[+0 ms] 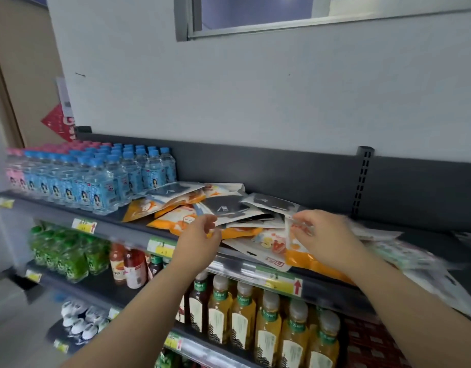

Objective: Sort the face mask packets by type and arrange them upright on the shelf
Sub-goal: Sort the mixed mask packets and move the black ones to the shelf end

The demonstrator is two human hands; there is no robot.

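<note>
At mid-frame the right hand [322,235] pinched a pale packet [290,232] on the shelf [115,217]; I could not tell the blurred left hand's [200,236] grip.

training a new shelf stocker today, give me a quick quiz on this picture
1. True or false: the mask packets stand upright on the top shelf.
2. What stands left of them? A) blue-capped water bottles B) shoes C) tea bottles
3. What colour is the packet just left of the left hand?
Key: 1 false, they lie flat in a heap; 2 A; 3 orange.
</note>
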